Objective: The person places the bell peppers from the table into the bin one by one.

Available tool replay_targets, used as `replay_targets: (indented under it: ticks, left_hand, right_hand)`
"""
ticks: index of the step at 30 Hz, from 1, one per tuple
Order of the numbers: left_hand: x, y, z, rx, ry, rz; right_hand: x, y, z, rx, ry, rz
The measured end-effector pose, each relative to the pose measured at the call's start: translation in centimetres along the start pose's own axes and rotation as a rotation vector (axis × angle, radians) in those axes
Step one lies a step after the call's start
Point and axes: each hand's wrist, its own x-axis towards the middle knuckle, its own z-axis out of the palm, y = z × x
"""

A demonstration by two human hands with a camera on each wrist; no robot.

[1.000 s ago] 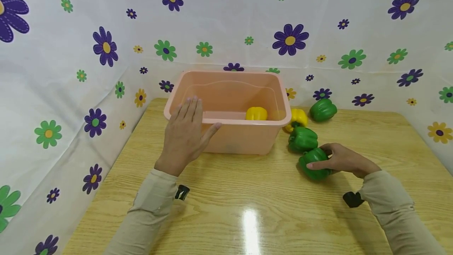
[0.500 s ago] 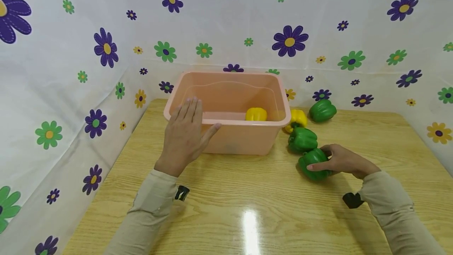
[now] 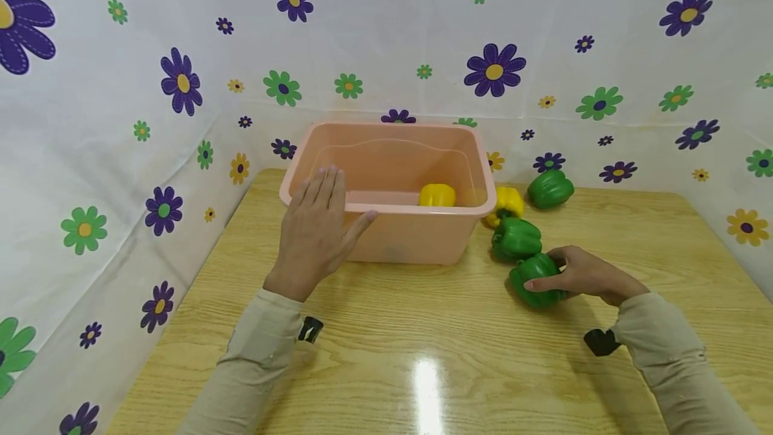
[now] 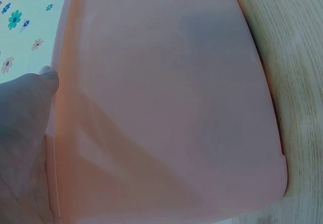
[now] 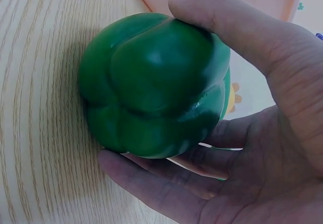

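Note:
A pink plastic bin (image 3: 398,233) stands toward the back of the wooden table, with a yellow bell pepper (image 3: 437,195) inside near its right end. My left hand (image 3: 314,237) rests on the bin's front rim at the left, fingers straight and thumb along the edge; the left wrist view shows the thumb at the rim (image 4: 54,103). To the right of the bin, my right hand (image 3: 582,274) grips a green bell pepper (image 3: 534,280) on the table. In the right wrist view, thumb and fingers curl round opposite sides of this pepper (image 5: 151,82).
Beside the bin's right wall lie a second green bell pepper (image 3: 517,239) and another yellow bell pepper (image 3: 509,201). A third green bell pepper (image 3: 551,188) sits farther back. A flower-print cloth (image 3: 386,39) hangs behind and left of the table (image 3: 374,341).

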Motion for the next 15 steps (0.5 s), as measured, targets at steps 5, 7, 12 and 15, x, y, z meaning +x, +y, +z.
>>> replay_targets:
  ticks: [5,7,12,15]
  left_hand:
    - [0.01,0.05,0.0,-0.001,0.002,0.0]
    - [0.01,0.05,0.0,-0.001,0.004,0.002]
    - [0.01,0.06,-0.03,-0.002,0.01,0.004]
    - [-0.02,0.07,-0.05,-0.002,0.006,0.002]
  right_hand:
    - [-0.12,0.03,-0.01,-0.008,0.002,-0.01]
    - [-0.22,0.03,-0.07,-0.019,0.002,-0.012]
    - [-0.48,-0.13,-0.33,-0.033,0.003,-0.011]
    - [-0.62,-0.3,-0.51,-0.021,-0.003,-0.012]
